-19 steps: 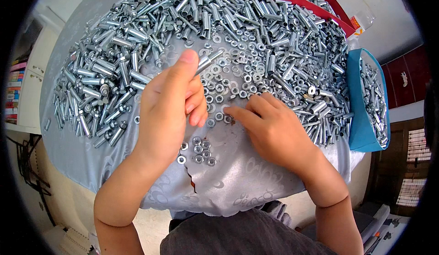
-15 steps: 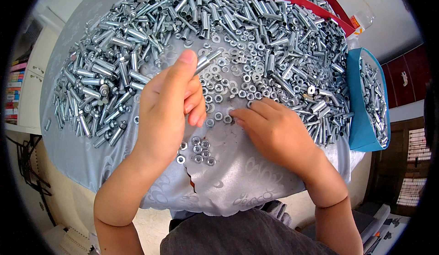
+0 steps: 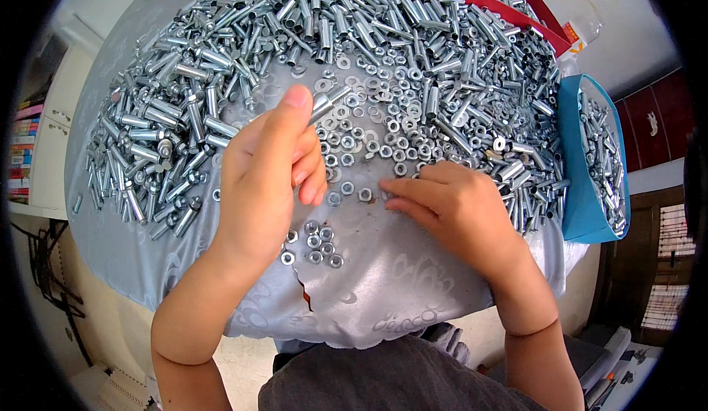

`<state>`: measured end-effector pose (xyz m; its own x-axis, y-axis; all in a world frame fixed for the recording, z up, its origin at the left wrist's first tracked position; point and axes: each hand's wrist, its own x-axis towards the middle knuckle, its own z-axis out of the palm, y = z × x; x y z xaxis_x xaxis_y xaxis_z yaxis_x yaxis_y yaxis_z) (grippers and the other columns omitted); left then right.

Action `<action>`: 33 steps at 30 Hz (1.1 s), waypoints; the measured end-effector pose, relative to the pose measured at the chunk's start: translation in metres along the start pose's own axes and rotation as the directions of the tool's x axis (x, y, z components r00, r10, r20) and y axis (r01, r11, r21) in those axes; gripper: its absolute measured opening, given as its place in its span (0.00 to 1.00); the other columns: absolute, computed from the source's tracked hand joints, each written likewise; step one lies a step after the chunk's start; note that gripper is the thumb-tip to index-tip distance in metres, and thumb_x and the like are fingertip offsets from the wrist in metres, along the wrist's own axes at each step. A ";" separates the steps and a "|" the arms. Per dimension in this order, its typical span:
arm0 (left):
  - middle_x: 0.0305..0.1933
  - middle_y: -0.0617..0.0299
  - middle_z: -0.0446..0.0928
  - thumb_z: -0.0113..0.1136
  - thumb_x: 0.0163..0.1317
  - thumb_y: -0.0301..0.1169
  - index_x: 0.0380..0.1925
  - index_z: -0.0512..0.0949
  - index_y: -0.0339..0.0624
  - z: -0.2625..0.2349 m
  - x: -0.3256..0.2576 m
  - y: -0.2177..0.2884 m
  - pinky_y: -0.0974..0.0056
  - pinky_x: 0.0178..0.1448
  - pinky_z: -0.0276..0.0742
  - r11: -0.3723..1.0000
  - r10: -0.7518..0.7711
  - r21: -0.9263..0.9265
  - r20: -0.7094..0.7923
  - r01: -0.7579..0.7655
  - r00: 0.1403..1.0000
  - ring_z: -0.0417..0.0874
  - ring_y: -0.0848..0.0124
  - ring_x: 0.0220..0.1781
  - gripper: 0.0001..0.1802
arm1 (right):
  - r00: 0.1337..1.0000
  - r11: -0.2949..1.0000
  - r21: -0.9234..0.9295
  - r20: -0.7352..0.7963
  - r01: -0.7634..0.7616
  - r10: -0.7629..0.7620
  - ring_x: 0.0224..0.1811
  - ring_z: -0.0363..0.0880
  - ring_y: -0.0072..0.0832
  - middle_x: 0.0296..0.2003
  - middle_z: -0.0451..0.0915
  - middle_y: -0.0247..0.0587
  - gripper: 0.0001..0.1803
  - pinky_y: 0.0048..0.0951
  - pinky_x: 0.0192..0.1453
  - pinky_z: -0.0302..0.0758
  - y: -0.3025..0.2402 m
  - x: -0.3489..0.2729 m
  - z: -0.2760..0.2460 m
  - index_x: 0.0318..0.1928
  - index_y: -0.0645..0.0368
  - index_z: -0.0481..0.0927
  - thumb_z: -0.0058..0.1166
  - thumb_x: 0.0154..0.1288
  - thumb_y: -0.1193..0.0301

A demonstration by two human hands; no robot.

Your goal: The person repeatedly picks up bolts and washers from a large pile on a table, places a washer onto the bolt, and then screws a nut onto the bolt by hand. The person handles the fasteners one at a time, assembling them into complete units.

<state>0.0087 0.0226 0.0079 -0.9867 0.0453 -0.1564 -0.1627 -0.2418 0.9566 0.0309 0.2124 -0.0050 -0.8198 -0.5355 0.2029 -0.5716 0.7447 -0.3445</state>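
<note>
My left hand (image 3: 265,167) is raised over the middle of the table, closed around a metal sleeve anchor bolt (image 3: 330,105). Its threaded end sticks out past the thumb, pointing up and to the right; the rest lies hidden in the fingers. Low over the cloth is my right hand (image 3: 453,208), thumb and forefinger drawn together on what looks like a flat washer (image 3: 386,192), mostly covered by the fingertips. Just left of those fingertips lie a few loose nuts (image 3: 365,195). Nearer to me sits a small cluster of flanged-looking nuts (image 3: 321,244).
Behind my hands spread loose nuts and washers (image 3: 376,130). A heap of metal sleeves (image 3: 346,20) curves around them, with assembled anchor bolts (image 3: 158,130) at left. A red box (image 3: 509,11) and a blue bin (image 3: 579,182) hold more parts. The grey tablecloth (image 3: 413,285) has a tear.
My right hand has shifted slightly right, and its thumb and forefinger have come together at the washer. The left hand still holds the anchor bolt, with hardly any movement.
</note>
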 end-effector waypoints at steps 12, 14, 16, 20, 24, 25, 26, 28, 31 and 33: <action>0.14 0.74 0.56 0.42 0.64 0.50 0.13 0.62 0.46 -0.003 -0.009 -0.005 0.76 0.19 0.53 0.967 -0.218 0.207 0.357 0.151 0.908 0.55 0.84 0.15 0.26 | 0.896 0.600 0.748 -0.014 -0.284 0.443 0.16 0.48 0.05 0.14 0.58 0.16 0.07 0.13 0.18 0.44 -0.007 0.000 -0.014 0.32 0.60 0.78 0.60 0.53 0.72; 0.14 0.74 0.55 0.41 0.64 0.50 0.13 0.63 0.46 -0.003 -0.010 -0.007 0.76 0.19 0.52 0.958 -0.259 0.221 0.409 0.181 0.875 0.55 0.85 0.15 0.26 | 0.884 0.481 0.826 0.043 -0.293 0.465 0.16 0.49 0.05 0.14 0.59 0.16 0.08 0.13 0.18 0.46 -0.005 0.002 -0.014 0.32 0.62 0.78 0.60 0.53 0.72; 0.13 0.74 0.55 0.41 0.65 0.50 0.14 0.63 0.45 -0.004 -0.010 -0.008 0.75 0.19 0.53 0.959 -0.249 0.236 0.434 0.157 0.866 0.55 0.84 0.15 0.26 | 0.859 0.346 0.877 0.133 -0.334 0.494 0.16 0.51 0.05 0.14 0.60 0.16 0.10 0.12 0.19 0.46 -0.009 0.006 -0.018 0.33 0.64 0.77 0.60 0.54 0.71; 0.13 0.74 0.55 0.41 0.65 0.50 0.13 0.63 0.45 -0.006 -0.009 -0.008 0.75 0.19 0.54 0.965 -0.240 0.217 0.491 0.149 0.838 0.55 0.84 0.15 0.26 | 0.855 0.258 0.907 0.174 -0.332 0.489 0.16 0.51 0.06 0.15 0.59 0.16 0.09 0.13 0.19 0.47 -0.007 0.006 -0.017 0.33 0.63 0.77 0.61 0.54 0.71; 0.13 0.73 0.56 0.41 0.65 0.50 0.13 0.62 0.45 -0.006 -0.009 -0.006 0.74 0.20 0.56 0.975 -0.190 0.199 0.542 0.094 0.819 0.55 0.83 0.15 0.26 | 0.856 0.037 0.949 0.265 -0.313 0.444 0.16 0.51 0.07 0.15 0.58 0.15 0.09 0.13 0.20 0.47 -0.004 0.005 -0.014 0.32 0.61 0.77 0.61 0.53 0.70; 0.13 0.73 0.56 0.41 0.65 0.49 0.13 0.62 0.45 -0.006 -0.009 -0.007 0.74 0.20 0.56 0.976 -0.186 0.196 0.550 0.091 0.814 0.55 0.83 0.15 0.26 | 0.857 -0.018 0.948 0.297 -0.319 0.421 0.16 0.51 0.07 0.15 0.57 0.15 0.09 0.13 0.20 0.47 -0.003 0.004 -0.014 0.31 0.60 0.77 0.61 0.53 0.70; 0.13 0.73 0.56 0.41 0.65 0.49 0.13 0.62 0.44 -0.007 -0.009 -0.007 0.74 0.20 0.57 0.977 -0.182 0.192 0.558 0.087 0.810 0.55 0.83 0.15 0.26 | 0.854 -0.028 0.941 0.318 -0.337 0.411 0.17 0.51 0.07 0.15 0.57 0.15 0.09 0.13 0.20 0.47 -0.002 0.004 -0.014 0.32 0.60 0.77 0.61 0.53 0.70; 0.13 0.73 0.56 0.41 0.65 0.49 0.13 0.62 0.44 -0.008 -0.009 -0.007 0.74 0.20 0.57 0.978 -0.190 0.184 0.568 0.102 0.801 0.55 0.83 0.15 0.26 | 0.846 -0.048 0.926 0.362 -0.374 0.391 0.17 0.50 0.07 0.15 0.58 0.15 0.09 0.13 0.20 0.46 -0.001 0.004 -0.014 0.32 0.60 0.77 0.61 0.53 0.69; 0.13 0.73 0.56 0.41 0.65 0.49 0.13 0.62 0.44 -0.007 -0.009 -0.007 0.74 0.20 0.57 0.973 -0.217 0.182 0.534 0.140 0.817 0.55 0.83 0.15 0.26 | 0.829 0.123 0.925 0.257 -0.360 0.497 0.17 0.50 0.06 0.15 0.58 0.16 0.08 0.14 0.20 0.45 -0.008 0.004 -0.014 0.32 0.60 0.77 0.60 0.54 0.70; 0.13 0.73 0.56 0.41 0.65 0.49 0.14 0.62 0.44 -0.006 -0.009 -0.008 0.74 0.20 0.58 0.970 -0.232 0.188 0.501 0.157 0.834 0.56 0.83 0.15 0.26 | 0.843 0.276 0.893 0.179 -0.356 0.508 0.17 0.50 0.06 0.15 0.59 0.16 0.08 0.14 0.20 0.45 -0.010 0.002 -0.014 0.32 0.61 0.78 0.59 0.55 0.70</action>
<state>0.0184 0.0184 0.0005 -0.7823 0.5791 -0.2294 -0.3115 -0.0449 0.9492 0.0344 0.2098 0.0120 -0.9750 -0.1447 -0.1684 0.1642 0.0403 -0.9856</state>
